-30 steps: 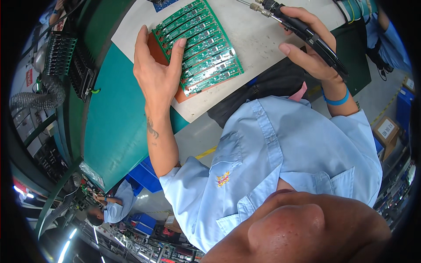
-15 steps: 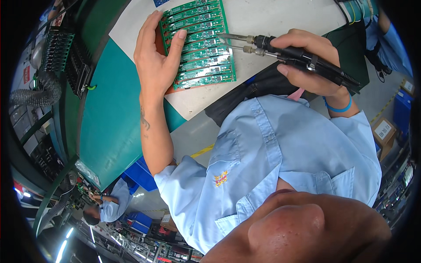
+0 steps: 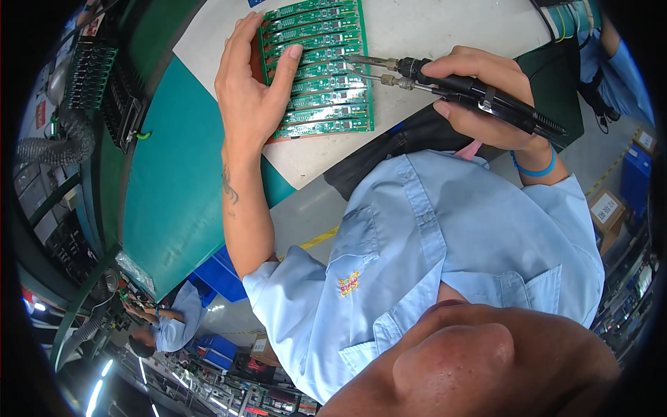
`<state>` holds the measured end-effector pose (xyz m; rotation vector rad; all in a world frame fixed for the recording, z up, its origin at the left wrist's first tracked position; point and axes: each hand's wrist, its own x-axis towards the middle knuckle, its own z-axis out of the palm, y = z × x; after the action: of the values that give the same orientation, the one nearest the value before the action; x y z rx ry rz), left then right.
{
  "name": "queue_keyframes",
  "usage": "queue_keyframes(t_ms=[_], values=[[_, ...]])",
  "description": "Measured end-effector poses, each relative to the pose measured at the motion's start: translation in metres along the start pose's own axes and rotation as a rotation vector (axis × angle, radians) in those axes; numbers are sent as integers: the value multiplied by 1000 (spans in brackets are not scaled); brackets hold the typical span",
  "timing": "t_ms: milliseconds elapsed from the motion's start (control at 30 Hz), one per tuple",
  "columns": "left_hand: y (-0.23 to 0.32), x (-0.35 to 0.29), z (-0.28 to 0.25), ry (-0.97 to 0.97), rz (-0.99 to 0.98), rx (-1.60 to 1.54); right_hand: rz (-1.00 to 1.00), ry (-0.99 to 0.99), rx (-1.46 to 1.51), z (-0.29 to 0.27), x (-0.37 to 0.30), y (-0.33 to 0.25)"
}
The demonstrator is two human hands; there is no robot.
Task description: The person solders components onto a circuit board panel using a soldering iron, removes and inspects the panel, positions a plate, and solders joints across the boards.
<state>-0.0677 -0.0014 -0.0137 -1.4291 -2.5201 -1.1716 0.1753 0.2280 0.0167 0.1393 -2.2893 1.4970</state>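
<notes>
A green panel of several narrow circuit boards [image 3: 323, 85] lies on a white sheet [image 3: 445, 31], with a reddish-brown edge showing beneath it. My left hand [image 3: 253, 101] holds its left side, thumb over the boards and fingers along the edge. In my right hand [image 3: 497, 87] is a black soldering iron [image 3: 479, 101], gripped like a pen. A thin metal feed tube [image 3: 397, 81] runs beside its barrel. Both tips meet the panel's right part, near the middle rows. Whether the iron tip touches a joint is too small to tell.
The white sheet covers part of a green mat [image 3: 174, 187]. At the left stand a black rack of boards [image 3: 90, 76] and a ribbed grey hose [image 3: 52, 149]. Cables [image 3: 559, 21] run at the upper right. Another person [image 3: 177, 320] sits beyond, near blue bins [image 3: 226, 278].
The panel has turned slightly clockwise, its far end shifting right with my left hand. My right hand and the iron have moved slightly left and down.
</notes>
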Motion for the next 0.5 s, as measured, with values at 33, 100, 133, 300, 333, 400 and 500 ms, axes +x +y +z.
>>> queue_keyframes(t_ms=[33, 100, 133, 300, 333, 400, 500], values=[[0, 0, 0, 0, 0, -1, 0, 0, -1, 0, 0, 0], [1, 0, 0, -7, -23, -24, 6, -3, 4, -1, 1, 0], [2, 0, 1, -11, -34, -35, 9, -5, 7, -1, 1, 0], [2, -1, 1, -17, -54, -47, 2, -25, -12, -4, 3, -2], [2, -1, 1, -17, -57, -46, -1, -32, -19, -4, 3, -2], [2, -1, 1, -18, -52, -42, -3, -32, -21, -4, 3, -2], [2, -1, 1, -20, -37, -30, -9, -34, -24, -5, 3, -2]])
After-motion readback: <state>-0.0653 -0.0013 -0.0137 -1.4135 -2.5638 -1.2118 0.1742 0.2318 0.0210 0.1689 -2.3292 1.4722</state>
